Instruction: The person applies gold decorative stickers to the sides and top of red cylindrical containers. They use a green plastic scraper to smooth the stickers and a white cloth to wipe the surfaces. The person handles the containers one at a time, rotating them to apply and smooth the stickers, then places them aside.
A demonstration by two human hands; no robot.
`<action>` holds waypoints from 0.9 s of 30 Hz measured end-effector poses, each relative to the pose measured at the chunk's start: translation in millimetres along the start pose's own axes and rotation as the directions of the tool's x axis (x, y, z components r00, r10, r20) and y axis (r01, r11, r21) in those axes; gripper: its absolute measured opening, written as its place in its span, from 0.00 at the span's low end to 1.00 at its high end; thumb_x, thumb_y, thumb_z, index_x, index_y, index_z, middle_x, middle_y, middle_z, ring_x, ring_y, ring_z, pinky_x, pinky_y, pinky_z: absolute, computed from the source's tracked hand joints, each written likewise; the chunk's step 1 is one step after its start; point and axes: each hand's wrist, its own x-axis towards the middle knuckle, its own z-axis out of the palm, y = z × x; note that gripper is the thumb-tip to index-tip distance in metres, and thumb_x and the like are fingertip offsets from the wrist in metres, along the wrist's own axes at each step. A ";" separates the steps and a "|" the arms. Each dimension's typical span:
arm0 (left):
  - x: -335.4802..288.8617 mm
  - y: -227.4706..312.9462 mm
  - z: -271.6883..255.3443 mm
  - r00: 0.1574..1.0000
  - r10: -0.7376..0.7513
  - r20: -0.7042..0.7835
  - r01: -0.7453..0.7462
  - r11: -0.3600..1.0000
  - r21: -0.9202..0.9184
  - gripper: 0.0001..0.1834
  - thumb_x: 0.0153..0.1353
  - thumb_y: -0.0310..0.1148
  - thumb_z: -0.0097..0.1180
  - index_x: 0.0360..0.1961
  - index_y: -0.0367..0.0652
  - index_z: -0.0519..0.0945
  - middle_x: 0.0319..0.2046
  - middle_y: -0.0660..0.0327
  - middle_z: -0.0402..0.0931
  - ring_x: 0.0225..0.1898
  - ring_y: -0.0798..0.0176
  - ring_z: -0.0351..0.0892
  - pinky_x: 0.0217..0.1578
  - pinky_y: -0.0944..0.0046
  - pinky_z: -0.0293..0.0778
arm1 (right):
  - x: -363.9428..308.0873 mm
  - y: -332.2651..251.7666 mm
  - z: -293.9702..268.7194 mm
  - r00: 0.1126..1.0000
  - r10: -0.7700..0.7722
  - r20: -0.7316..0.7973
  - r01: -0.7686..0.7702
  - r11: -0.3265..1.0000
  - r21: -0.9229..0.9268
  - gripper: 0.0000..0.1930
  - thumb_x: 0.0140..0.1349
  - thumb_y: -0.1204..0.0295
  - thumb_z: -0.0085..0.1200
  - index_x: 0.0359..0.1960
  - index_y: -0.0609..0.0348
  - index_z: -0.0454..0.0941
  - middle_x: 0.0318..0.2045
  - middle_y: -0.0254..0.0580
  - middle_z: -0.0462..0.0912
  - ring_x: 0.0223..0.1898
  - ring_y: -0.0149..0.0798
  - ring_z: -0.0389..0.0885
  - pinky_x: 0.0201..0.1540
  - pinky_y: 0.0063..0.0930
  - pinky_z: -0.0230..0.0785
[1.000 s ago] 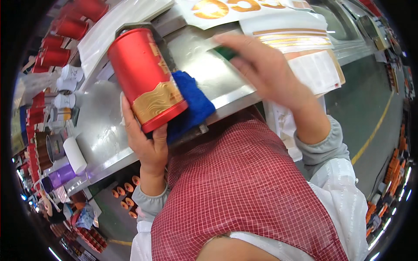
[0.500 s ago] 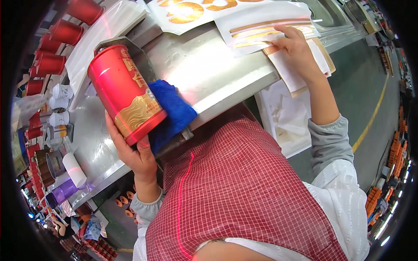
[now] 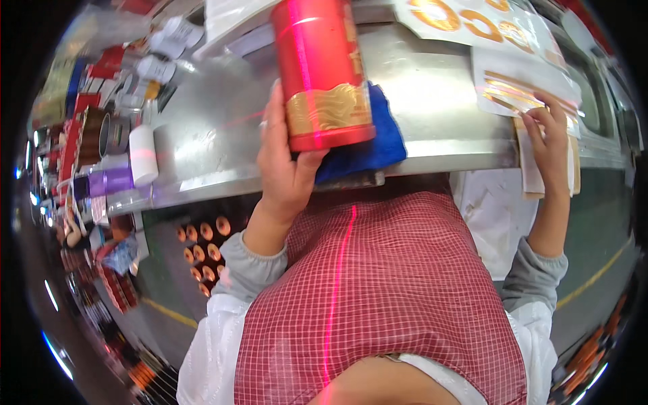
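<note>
A shiny flat metal worktable (image 3: 202,148) stretches beneath both grips; smooth dark green floor (image 3: 590,209) with straight yellow painted lines (image 3: 169,312) flanks them, bright white strip lights (image 3: 50,295) far left.

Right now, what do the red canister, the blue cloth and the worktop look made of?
Red canister: probably coated metal, satin, judging by its smooth sheen; plastic is possible. Blue cloth: likely fabric, matt, with soft folds and edges. Worktop: apparently bare stainless steel, from its silvery, blurred reflections.

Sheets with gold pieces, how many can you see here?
2: the ring sheet toward the top right, and the strip sheet below it, by the right hand. More may be hidden underneath.
</note>
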 end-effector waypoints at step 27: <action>32.6 38.1 -40.9 0.981 0.108 0.159 -0.102 0.994 -0.048 0.12 0.62 0.41 0.57 0.29 0.43 0.78 0.56 0.48 0.69 0.56 0.53 0.64 0.60 0.55 0.51 | 54.6 -193.7 3.0 0.912 -0.372 0.175 0.168 0.726 0.667 0.06 0.58 0.73 0.59 0.29 0.63 0.76 0.54 0.53 0.71 0.53 0.45 0.71 0.54 0.35 0.63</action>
